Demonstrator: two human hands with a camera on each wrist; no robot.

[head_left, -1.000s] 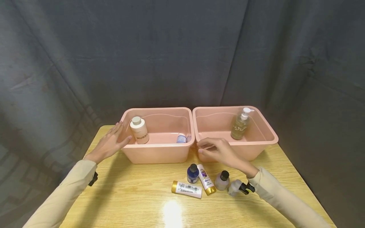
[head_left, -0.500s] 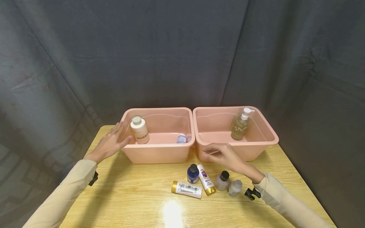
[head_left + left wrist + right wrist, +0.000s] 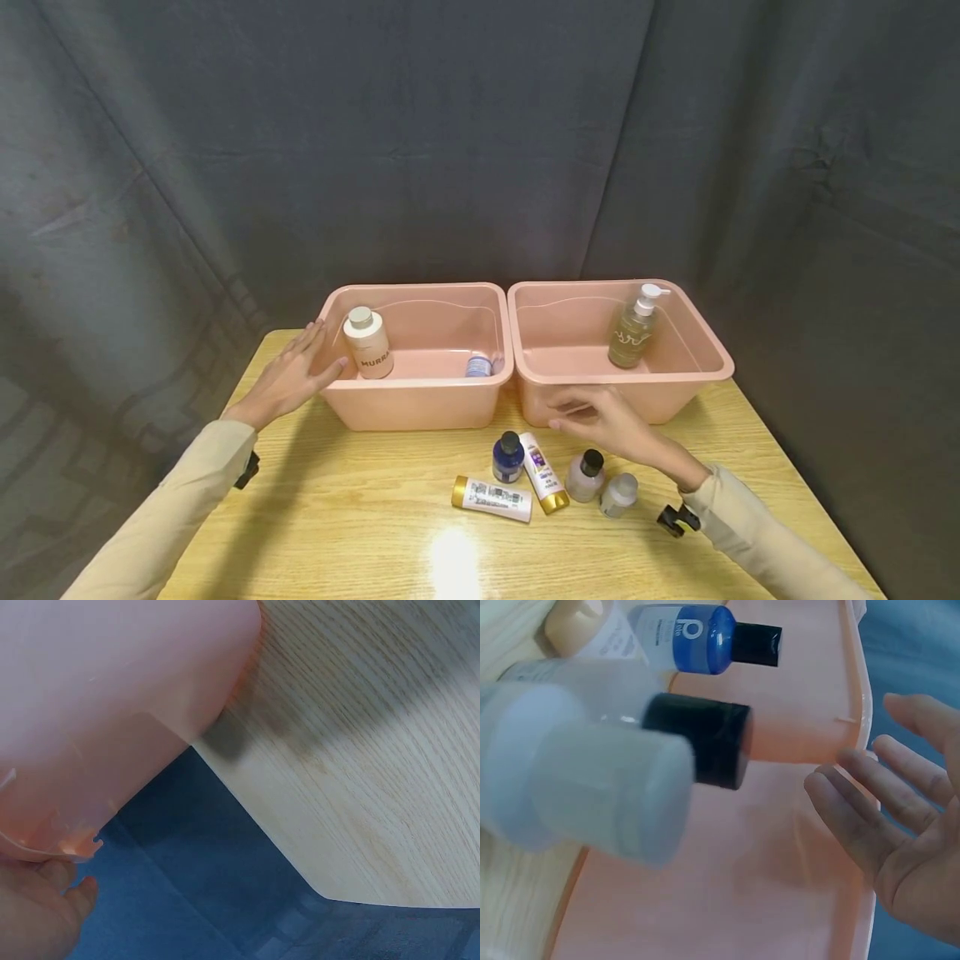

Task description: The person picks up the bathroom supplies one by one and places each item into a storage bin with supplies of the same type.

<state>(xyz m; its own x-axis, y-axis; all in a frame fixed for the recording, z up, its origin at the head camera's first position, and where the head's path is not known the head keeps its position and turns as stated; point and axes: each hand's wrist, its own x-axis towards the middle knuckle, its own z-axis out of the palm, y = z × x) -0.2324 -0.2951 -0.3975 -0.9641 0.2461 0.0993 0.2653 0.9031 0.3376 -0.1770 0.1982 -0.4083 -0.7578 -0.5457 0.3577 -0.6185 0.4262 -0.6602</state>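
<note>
In my head view, the right hand [image 3: 607, 425] has shifted toward the lower right, from the corner where the two bins meet to the front of the right bin [image 3: 656, 400]. The small white-capped bottle [image 3: 618, 496], partly covered by the wrist camera a second ago, now shows whole. I judge that the work has the hand pulling back from the bins with nothing carried, closer to the loose bottles.

Its fingers are loosely bent, thumb apart, holding nothing; I can't tell whether they brush the bin wall. The pale black-capped bottle [image 3: 584, 479] and the white-capped one stand below that hand at lower right of centre, near it but untouched. The blue bottle [image 3: 508, 461] stands further left, just beside a gold-capped tube [image 3: 542, 472], and a second tube [image 3: 495, 498] lies below them on the tabletop [image 3: 360, 517].

At centre left, I see the left hand [image 3: 288, 375] unmoved, resting at the left bin's [image 3: 416, 408] near left corner, fingers extended and gripping nothing.
</note>
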